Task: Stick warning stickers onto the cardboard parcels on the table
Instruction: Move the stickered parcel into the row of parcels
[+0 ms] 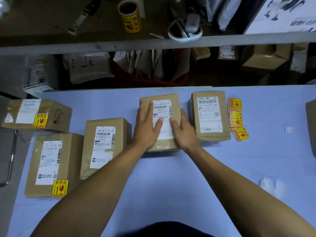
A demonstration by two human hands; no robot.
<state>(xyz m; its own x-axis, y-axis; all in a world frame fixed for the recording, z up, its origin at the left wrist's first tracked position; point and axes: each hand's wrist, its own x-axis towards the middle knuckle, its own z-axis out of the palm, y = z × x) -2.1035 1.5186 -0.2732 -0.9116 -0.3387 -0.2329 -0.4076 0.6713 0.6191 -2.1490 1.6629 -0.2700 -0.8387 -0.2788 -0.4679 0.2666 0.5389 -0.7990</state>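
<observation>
Both forearms reach out from the bottom of the head view over the blue tabletop (171, 177) to one cardboard parcel in the middle (160, 122). On its left half lies the left hand (147, 124), palm down, fingers (151, 108) straight and close together, with the thumb resting on the white shipping label (162, 117). On its right half the right hand (182, 129) lies flat in the same way, its fingers slightly spread and its thumb also on the label. Neither hand curls round anything and neither carries a sticker; they press or steady the box top.

This middle parcel shows no yellow warning sticker yet, nor does the parcel just left of it (104, 146) or the one just right of it (210, 115). Two parcels at the far left are done: the near one (51, 165) has a sticker on its front corner, the far one (35, 113) has one beside its label.

The loose strip of yellow stickers (236, 117) lies on the tabletop just beside the right-hand parcel, near the right hand. A roll of the same stickers (130, 16) stands on the shelf above, well apart.

The step in hand looks like settling this parcel square before labelling it. To do it well, keep the left hand flat as the anchor, send the right hand to the strip, peel one sticker cleanly, and lay it on bare cardboard clear of the barcode and address, then smooth it from one edge so that no corner lifts.
</observation>
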